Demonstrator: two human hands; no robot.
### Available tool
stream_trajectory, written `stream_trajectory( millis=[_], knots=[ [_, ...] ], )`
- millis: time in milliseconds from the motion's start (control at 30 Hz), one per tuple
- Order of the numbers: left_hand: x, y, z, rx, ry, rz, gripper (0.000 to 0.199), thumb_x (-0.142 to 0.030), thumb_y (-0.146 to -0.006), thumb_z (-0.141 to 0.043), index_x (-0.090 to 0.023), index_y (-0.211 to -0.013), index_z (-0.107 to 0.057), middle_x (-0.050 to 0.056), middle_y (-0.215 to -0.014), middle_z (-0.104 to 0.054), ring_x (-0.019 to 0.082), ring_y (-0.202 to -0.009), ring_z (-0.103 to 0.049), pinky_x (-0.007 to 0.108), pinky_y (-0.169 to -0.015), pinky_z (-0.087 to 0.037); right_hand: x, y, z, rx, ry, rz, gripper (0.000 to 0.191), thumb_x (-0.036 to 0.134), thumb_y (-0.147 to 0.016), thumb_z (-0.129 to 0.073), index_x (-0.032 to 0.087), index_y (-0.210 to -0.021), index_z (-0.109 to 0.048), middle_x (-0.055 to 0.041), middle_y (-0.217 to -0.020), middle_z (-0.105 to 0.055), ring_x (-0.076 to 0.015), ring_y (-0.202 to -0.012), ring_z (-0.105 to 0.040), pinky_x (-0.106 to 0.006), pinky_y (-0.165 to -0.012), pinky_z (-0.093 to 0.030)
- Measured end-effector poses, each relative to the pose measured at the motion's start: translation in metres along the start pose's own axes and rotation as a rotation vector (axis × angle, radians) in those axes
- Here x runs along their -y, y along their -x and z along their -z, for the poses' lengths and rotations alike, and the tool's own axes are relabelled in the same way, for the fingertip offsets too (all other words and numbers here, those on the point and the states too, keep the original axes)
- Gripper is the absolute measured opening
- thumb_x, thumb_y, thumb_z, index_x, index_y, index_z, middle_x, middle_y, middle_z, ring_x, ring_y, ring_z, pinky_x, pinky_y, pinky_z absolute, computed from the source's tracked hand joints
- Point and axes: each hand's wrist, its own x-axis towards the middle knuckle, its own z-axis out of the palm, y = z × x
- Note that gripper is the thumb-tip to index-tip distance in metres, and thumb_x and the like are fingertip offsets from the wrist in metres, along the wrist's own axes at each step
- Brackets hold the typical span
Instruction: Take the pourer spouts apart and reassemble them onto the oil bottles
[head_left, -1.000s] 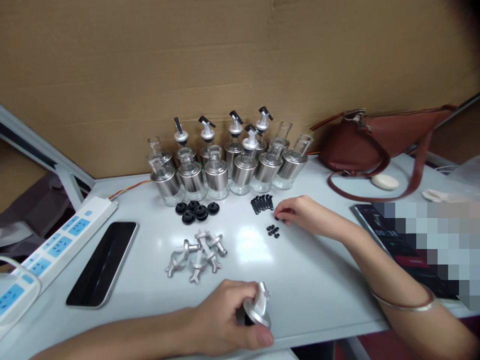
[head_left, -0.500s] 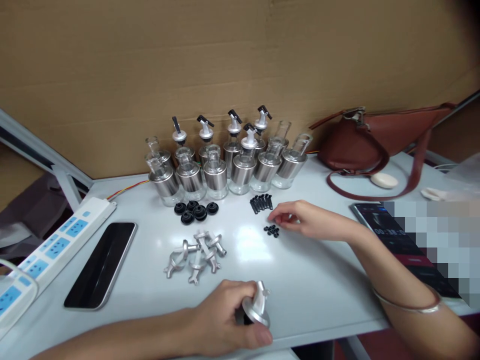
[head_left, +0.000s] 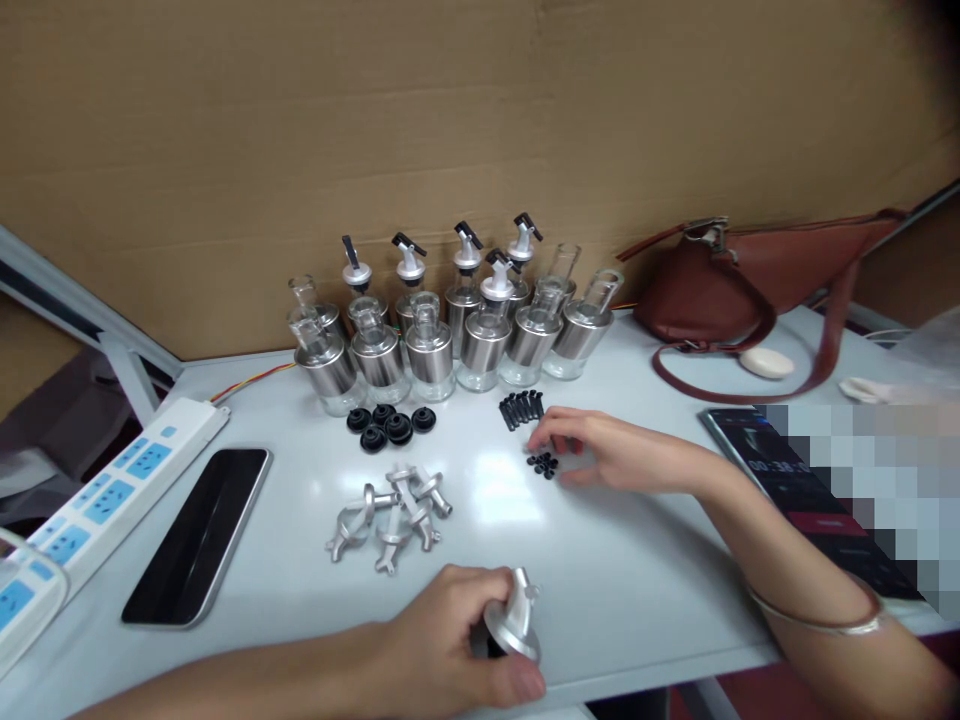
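My left hand (head_left: 457,640) grips a silver bottle pourer spout (head_left: 517,620) near the table's front edge; a bit of black shows beneath its flange. My right hand (head_left: 600,450) hovers around a cluster of tiny black parts (head_left: 541,465), thumb and fingers apart with nothing visible between them. Just behind that cluster lies a row of black levers (head_left: 521,408). Several loose silver spouts (head_left: 394,510) lie left of centre, and black rubber stoppers (head_left: 397,428) sit behind them. Glass bottles with steel sleeves (head_left: 431,350) stand at the back, some topped with pourers (head_left: 410,258).
A phone (head_left: 199,535) and a white power strip (head_left: 112,500) lie on the left. To the right are a brown handbag (head_left: 705,285) with its strap on the table, a white oval object (head_left: 766,362) and a device showing a timer (head_left: 787,480). Cardboard (head_left: 450,120) rises behind.
My right hand has come slightly nearer, and its thumb and fingers have spread around the tiny black parts. My left hand keeps hold of the spout. The view has shifted slightly.
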Motion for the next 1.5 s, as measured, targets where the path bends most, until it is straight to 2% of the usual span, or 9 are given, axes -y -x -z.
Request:
stream_trajectory(
  millis=[167,367,533,733,867,1000,1167,1333,1500],
  knots=[
    [0.001,0.0,0.0,0.009,-0.01,0.013,0.06,-0.077,-0.079,-0.048,-0.018,-0.071,-0.041,-0.004,-0.062,-0.036,0.009,-0.056,-0.033,0.022,-0.051,-0.026,0.002,0.0,-0.003,0.0,-0.022,0.083,0.03,0.021,-0.077,-0.064,0.022,-0.107,-0.068,-0.0066,-0.111,-0.058,-0.023,-0.1,-0.057,-0.035,-0.09,-0.045],
    [-0.002,-0.001,0.0,0.013,-0.027,0.036,0.061,-0.079,-0.078,-0.047,-0.018,-0.07,-0.039,-0.005,-0.061,-0.035,0.009,-0.055,-0.032,0.022,-0.05,-0.025,0.002,-0.002,-0.004,0.008,-0.035,0.089,0.021,0.014,-0.079,-0.059,0.02,-0.096,-0.07,-0.0064,-0.102,-0.062,-0.0211,-0.093,-0.06,-0.035,-0.087,-0.046],
    [0.0,0.0,0.0,0.008,-0.021,0.023,0.06,-0.077,-0.079,-0.047,-0.018,-0.07,-0.04,-0.005,-0.061,-0.035,0.009,-0.055,-0.031,0.022,-0.05,-0.025,0.002,-0.002,-0.004,-0.002,-0.027,0.074,0.022,0.01,-0.078,-0.058,0.019,-0.094,-0.068,-0.006,-0.101,-0.062,-0.0202,-0.092,-0.06,-0.034,-0.085,-0.046],
    [-0.003,-0.001,0.0,0.009,-0.047,0.026,0.062,-0.08,-0.077,-0.045,-0.019,-0.069,-0.039,-0.005,-0.061,-0.035,0.009,-0.055,-0.032,0.023,-0.051,-0.025,0.005,-0.002,-0.007,0.022,0.009,0.065,0.02,0.018,-0.079,-0.063,0.02,-0.099,-0.067,-0.0058,-0.105,-0.056,-0.0205,-0.095,-0.057,-0.034,-0.088,-0.044],
    [-0.003,0.0,0.0,0.006,-0.029,0.024,0.061,-0.079,-0.078,-0.045,-0.019,-0.069,-0.039,-0.004,-0.062,-0.036,0.009,-0.056,-0.032,0.022,-0.051,-0.026,0.005,-0.004,-0.01,0.015,0.023,0.089,0.012,0.025,-0.083,-0.062,0.02,-0.093,-0.067,-0.0061,-0.104,-0.055,-0.0206,-0.096,-0.056,-0.033,-0.088,-0.043],
    [-0.002,0.0,0.0,0.008,-0.009,0.024,0.06,-0.077,-0.08,-0.047,-0.018,-0.07,-0.04,-0.005,-0.062,-0.035,0.009,-0.056,-0.032,0.022,-0.051,-0.026,0.004,-0.004,-0.01,0.016,0.002,0.107,0.012,0.024,-0.084,-0.06,0.019,-0.092,-0.067,-0.0059,-0.101,-0.056,-0.0203,-0.093,-0.056,-0.033,-0.086,-0.044],
    [0.0,0.001,0.0,0.014,-0.037,0.034,0.061,-0.078,-0.079,-0.046,-0.018,-0.07,-0.04,-0.005,-0.061,-0.035,0.009,-0.055,-0.032,0.022,-0.051,-0.026,0.001,-0.001,-0.006,-0.021,-0.028,0.055,0.023,0.02,-0.077,-0.064,0.02,-0.1,-0.063,-0.0056,-0.104,-0.059,-0.0206,-0.093,-0.057,-0.032,-0.083,-0.045],
    [0.001,0.001,0.0,0.007,-0.025,0.015,0.059,-0.077,-0.079,-0.048,-0.018,-0.071,-0.041,-0.005,-0.061,-0.036,0.009,-0.055,-0.032,0.022,-0.051,-0.026,0.002,-0.002,-0.007,-0.03,0.008,0.017,0.025,0.012,-0.074,-0.059,0.019,-0.098,-0.062,-0.0045,-0.097,-0.06,-0.0171,-0.081,-0.054,-0.028,-0.073,-0.046],
    [-0.001,0.0,0.0,-0.006,0.011,0.004,0.058,-0.074,-0.08,-0.05,-0.018,-0.07,-0.04,-0.005,-0.062,-0.035,0.009,-0.056,-0.032,0.022,-0.051,-0.026,0.003,-0.002,-0.008,-0.044,-0.004,0.013,0.026,0.011,-0.073,-0.059,0.019,-0.097,-0.062,-0.0039,-0.093,-0.059,-0.0161,-0.076,-0.052,-0.028,-0.07,-0.045]
  ],
)
